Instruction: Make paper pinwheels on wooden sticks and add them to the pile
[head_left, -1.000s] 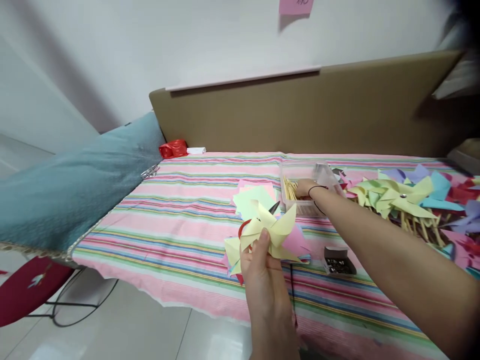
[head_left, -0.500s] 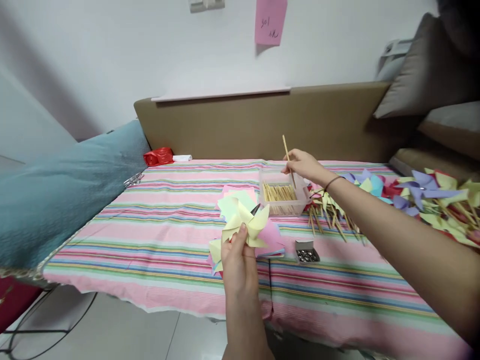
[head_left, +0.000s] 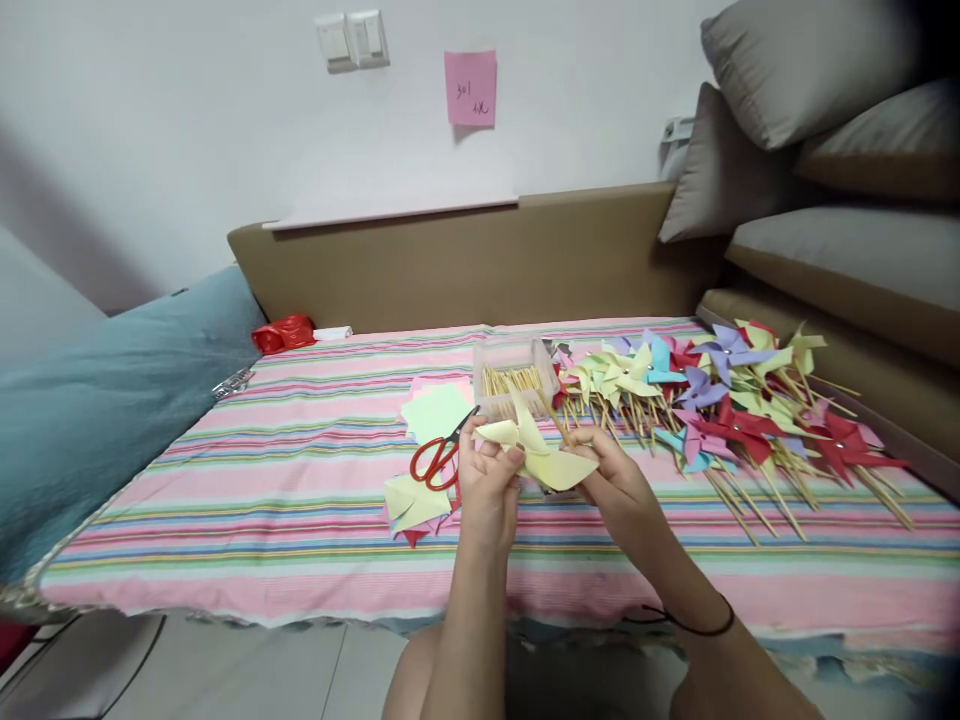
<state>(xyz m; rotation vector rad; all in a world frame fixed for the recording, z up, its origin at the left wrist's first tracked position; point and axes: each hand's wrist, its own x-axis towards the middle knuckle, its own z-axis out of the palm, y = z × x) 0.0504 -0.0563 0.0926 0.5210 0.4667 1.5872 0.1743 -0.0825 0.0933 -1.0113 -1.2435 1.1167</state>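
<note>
My left hand (head_left: 487,478) pinches a pale yellow paper pinwheel head (head_left: 559,468) near its middle. On its right, my right hand (head_left: 619,482) has its fingers closed on a thin wooden stick (head_left: 556,417), which slants up and to the left behind the paper. Whether the stick touches the pinwheel cannot be made out. Just left of my left hand lie red-handled scissors (head_left: 433,466). Beyond both hands stands a clear plastic box (head_left: 549,368) with several wooden sticks (head_left: 504,380). The small box of metal pins is almost wholly hidden behind my hands.
Finished pinwheels (head_left: 727,350) in several colours lie piled on the right of the striped cloth (head_left: 262,500). Pastel paper sheets (head_left: 436,408) and a yellow cut piece (head_left: 412,500) lie left of my hands. A red plastic packet (head_left: 283,335) sits at the back left.
My right hand has come back from above the stick box to the pinwheel, bringing the stick along. The pinwheel has turned in my left hand. My view has shifted right.
</note>
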